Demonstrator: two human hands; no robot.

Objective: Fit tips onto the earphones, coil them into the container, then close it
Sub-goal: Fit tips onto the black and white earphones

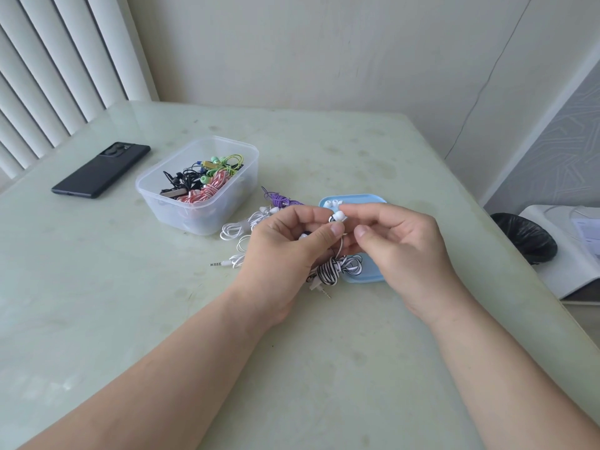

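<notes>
**Desk:** Centre frame, what's in the hands?

**Photog:** A set of black-and-white striped flat-cable earphones (331,271), bunched in loose loops under the palms, with the metal jack plug (324,292) poking toward the near edge. The left hand (285,251) pinches one bud betw. thumb and curled fingers, and a white silicone tip (339,217) sits on the bud.

**Desk:** And the other?

**Photog:** The right hand (399,251) has its fingers curled — forefinger on the tip, thumb just below. Both are held just above the pale green glossy table (130,303), over a light-blue rounded plastic lid (363,276) lying flat. The spare white tips (332,203) rest at the lid's far end.

**Desk:** Edges, room?

**Photog:** The clear rectangular plastic container (194,219) stands open, left of the hands & further back, with pink, green and black sets coiled inside. The white corded earphones (240,227) and purple corded earphones (281,200) lie betw. container and lid. A black smartphone (100,170) lies far left. Open tabletop stretches left of the forearms to the near edge — the right edge runs close by the lid, with a black bin bag (526,238) beyond it.
</notes>
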